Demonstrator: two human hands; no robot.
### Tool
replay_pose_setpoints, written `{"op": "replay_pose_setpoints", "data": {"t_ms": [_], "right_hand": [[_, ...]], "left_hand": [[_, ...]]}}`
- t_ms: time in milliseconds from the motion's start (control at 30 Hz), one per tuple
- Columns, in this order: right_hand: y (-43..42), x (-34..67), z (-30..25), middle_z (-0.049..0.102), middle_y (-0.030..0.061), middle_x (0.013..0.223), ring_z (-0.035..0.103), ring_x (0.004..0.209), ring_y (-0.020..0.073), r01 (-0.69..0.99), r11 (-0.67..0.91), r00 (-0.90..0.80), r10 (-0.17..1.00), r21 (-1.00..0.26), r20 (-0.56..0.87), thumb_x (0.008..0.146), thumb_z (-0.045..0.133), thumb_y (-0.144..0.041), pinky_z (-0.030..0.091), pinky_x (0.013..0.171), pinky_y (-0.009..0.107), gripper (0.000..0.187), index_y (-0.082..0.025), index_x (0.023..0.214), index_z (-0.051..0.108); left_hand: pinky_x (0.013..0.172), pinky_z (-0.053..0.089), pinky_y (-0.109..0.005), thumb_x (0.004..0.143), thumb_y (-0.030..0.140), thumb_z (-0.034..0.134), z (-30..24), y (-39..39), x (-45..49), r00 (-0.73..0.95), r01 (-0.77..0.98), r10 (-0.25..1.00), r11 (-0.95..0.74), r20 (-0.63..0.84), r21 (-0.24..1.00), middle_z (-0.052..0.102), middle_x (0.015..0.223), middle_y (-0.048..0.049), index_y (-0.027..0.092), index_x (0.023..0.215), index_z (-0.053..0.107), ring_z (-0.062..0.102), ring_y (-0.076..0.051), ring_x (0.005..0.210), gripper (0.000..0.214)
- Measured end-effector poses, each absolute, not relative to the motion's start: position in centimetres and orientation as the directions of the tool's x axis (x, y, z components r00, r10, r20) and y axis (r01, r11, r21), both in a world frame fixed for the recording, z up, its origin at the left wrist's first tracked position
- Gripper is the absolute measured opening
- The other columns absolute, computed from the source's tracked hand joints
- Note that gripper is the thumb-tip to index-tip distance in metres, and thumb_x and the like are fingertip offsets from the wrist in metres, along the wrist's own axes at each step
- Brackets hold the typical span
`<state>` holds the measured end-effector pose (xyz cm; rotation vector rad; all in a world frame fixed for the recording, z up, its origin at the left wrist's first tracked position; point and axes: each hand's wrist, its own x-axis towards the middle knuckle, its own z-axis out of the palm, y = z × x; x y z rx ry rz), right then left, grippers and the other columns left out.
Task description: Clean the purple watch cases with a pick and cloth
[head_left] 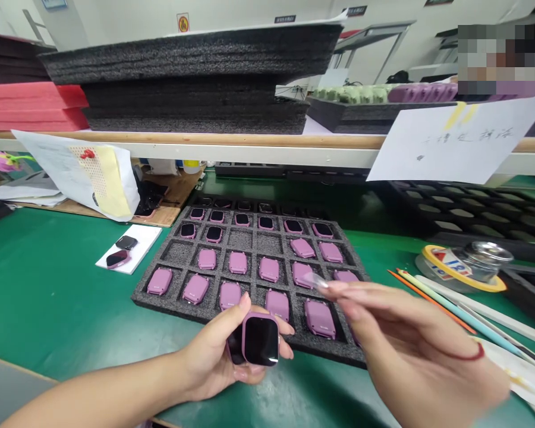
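A green-topped workbench (62,324) stretches beneath a wood-edged white shelf (232,142). Beyond, a pale wall (129,18) bears small dark signs (285,19) and a red-bordered yellow pictogram notice (183,22), while a grey slant-legged table (378,29) stands at right.

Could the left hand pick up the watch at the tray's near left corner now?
Probably not without freeing itself first: the left hand holds what look like two watches. Otherwise nothing seems to cover the corner watch in the tray.

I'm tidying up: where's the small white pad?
In the head view, the white pad lies on the green table at left, left of the black foam tray, under two small devices.
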<state>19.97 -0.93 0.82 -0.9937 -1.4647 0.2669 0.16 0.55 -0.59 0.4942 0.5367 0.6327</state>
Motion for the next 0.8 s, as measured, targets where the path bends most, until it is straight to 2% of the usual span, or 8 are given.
{"op": "replay_pose_setpoints", "data": {"t_ms": [100,200,267,433,567,700,800], "right_hand": [[-1.7,20.3,-0.3,0.078,0.0004,0.112,0.076,0.101,0.0237,0.479,0.713,-0.142,0.638,-0.512,0.757,0.095,0.064,-0.016,0.066,0.089,0.039,0.037,-0.037,0.124,0.069],[-2.3,20.1,-1.1,0.077,-0.0008,0.118,0.075,0.105,0.0221,0.410,0.749,-0.246,0.640,-0.520,0.728,0.105,0.042,-0.026,0.064,0.094,0.036,0.039,-0.040,0.135,0.063],[-2.7,19.9,-1.3,0.077,-0.0008,0.117,0.076,0.104,0.0222,0.393,0.751,-0.296,0.649,-0.530,0.701,0.106,0.039,-0.028,0.062,0.097,0.035,0.040,-0.040,0.137,0.061],[-3.2,19.8,-0.7,0.080,0.0014,0.108,0.077,0.099,0.0251,0.439,0.789,-0.399,0.600,-0.430,0.693,0.102,0.050,-0.023,0.062,0.098,0.040,0.040,-0.037,0.137,0.062],[-2.2,20.0,-0.1,0.081,0.0006,0.103,0.078,0.091,0.0242,0.383,0.859,-0.507,0.502,-0.339,0.701,0.098,0.057,-0.021,0.065,0.090,0.037,0.045,-0.036,0.140,0.060],[-1.2,19.7,0.5,0.082,0.0003,0.098,0.077,0.087,0.0213,0.408,0.884,-0.548,0.438,-0.229,0.712,0.090,0.068,-0.012,0.063,0.088,0.036,0.042,-0.027,0.129,0.065],[-1.2,18.9,0.3,0.080,0.0030,0.091,0.072,0.075,0.0210,0.456,0.865,-0.497,0.442,-0.209,0.746,0.085,0.078,-0.026,0.059,0.073,0.037,0.043,-0.023,0.127,0.065]], "left_hand": [[0.041,0.013,-0.022,0.082,0.059,0.071,-0.5,0.6,0.2,0.676,-0.418,0.667,0.697,-0.313,0.583,0.071,0.076,-0.0077,0.011,0.088,0.074,0.039,-0.003,0.038,0.048],[0.041,0.012,-0.021,0.080,0.061,0.072,-0.5,0.5,0.1,0.671,-0.408,0.660,0.710,-0.339,0.575,0.062,0.062,-0.0024,0.012,0.077,0.068,0.038,-0.004,0.039,0.049],[0.041,0.013,-0.020,0.078,0.062,0.073,-0.5,0.5,0.1,0.667,-0.401,0.651,0.723,-0.362,0.562,0.054,0.055,0.0015,0.014,0.076,0.065,0.040,-0.005,0.041,0.049],[0.040,0.014,-0.019,0.077,0.062,0.074,-0.6,0.6,0.1,0.664,-0.404,0.655,0.720,-0.361,0.564,0.054,0.059,0.0007,0.013,0.082,0.069,0.042,-0.005,0.042,0.050],[0.039,0.014,-0.018,0.077,0.061,0.076,-0.6,0.5,0.2,0.647,-0.415,0.671,0.709,-0.363,0.571,0.054,0.063,0.0003,0.012,0.081,0.069,0.040,-0.004,0.043,0.050],[0.038,0.015,-0.018,0.074,0.062,0.077,-0.8,0.3,0.3,0.599,-0.428,0.722,0.654,-0.346,0.624,0.053,0.063,0.0020,0.013,0.084,0.066,0.039,-0.004,0.044,0.051],[0.037,0.016,-0.017,0.076,0.064,0.075,-0.8,0.2,0.4,0.580,-0.410,0.750,0.605,-0.317,0.682,0.051,0.063,0.0033,0.013,0.082,0.064,0.034,-0.003,0.042,0.052]]}}
